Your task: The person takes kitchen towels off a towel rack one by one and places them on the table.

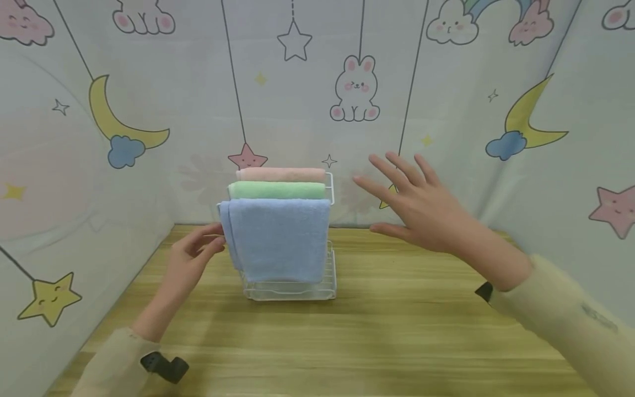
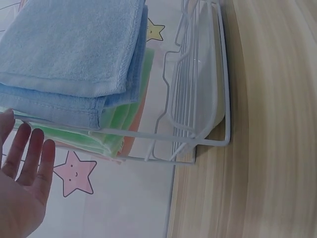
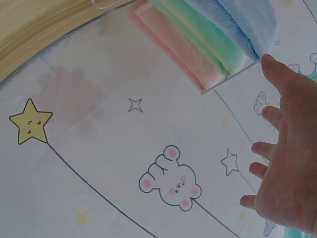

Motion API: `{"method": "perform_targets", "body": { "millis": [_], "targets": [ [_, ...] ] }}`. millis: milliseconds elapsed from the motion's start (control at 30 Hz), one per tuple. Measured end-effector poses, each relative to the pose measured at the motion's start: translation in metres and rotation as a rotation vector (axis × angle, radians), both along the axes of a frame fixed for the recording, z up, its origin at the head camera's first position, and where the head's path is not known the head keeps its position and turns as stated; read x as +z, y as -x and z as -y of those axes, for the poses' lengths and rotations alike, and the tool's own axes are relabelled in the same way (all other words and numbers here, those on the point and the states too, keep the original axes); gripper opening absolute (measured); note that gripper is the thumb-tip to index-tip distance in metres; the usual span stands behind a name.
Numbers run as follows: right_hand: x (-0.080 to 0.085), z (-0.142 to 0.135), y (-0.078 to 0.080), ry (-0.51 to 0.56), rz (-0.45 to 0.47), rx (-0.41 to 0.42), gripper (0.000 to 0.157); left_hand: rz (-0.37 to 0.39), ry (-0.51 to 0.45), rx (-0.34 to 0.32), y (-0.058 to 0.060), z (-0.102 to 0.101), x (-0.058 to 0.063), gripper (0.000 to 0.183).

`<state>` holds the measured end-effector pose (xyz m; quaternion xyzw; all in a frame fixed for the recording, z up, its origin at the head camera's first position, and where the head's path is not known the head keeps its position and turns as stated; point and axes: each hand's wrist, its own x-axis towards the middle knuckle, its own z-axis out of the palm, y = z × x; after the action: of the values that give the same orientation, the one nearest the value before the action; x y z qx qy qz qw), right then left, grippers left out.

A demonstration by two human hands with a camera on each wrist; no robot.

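Observation:
A white wire rack [image 1: 331, 275] stands on the wooden table with three towels draped over its upper bars. The blue towel [image 1: 278, 237] hangs in front, the green towel [image 1: 278, 191] behind it, and the pink towel [image 1: 283, 175] at the back. At the rack's left side, my left hand [image 1: 190, 251] has its fingertips right by the blue towel's edge. In the left wrist view its fingers [image 2: 34, 153] are extended beside a side wire. My right hand [image 1: 421, 212] is raised in the air to the right of the rack, fingers spread, holding nothing.
Below the towels the rack has a wire shelf over a white tray [image 2: 213, 74]. The wooden table [image 1: 421, 320] ends at a patterned cloth backdrop [image 1: 297, 110], which also rises on both sides. Dark straps [image 1: 166, 368] show at the sleeves.

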<state>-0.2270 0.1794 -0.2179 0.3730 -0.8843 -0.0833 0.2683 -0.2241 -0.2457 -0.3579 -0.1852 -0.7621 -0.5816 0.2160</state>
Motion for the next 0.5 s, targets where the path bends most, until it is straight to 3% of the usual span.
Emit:
{"method": "perform_targets", "body": {
  "millis": [133, 500],
  "targets": [
    [0.005, 0.012, -0.001, -0.038, 0.015, -0.005, 0.077, 0.043, -0.073, -0.026, 0.001, 0.000, 0.000, 0.029],
    [0.018, 0.033, 0.001, -0.077, 0.018, 0.021, 0.078, 0.110, -0.134, -0.061, 0.008, 0.002, -0.004, 0.021]
  ]
}}
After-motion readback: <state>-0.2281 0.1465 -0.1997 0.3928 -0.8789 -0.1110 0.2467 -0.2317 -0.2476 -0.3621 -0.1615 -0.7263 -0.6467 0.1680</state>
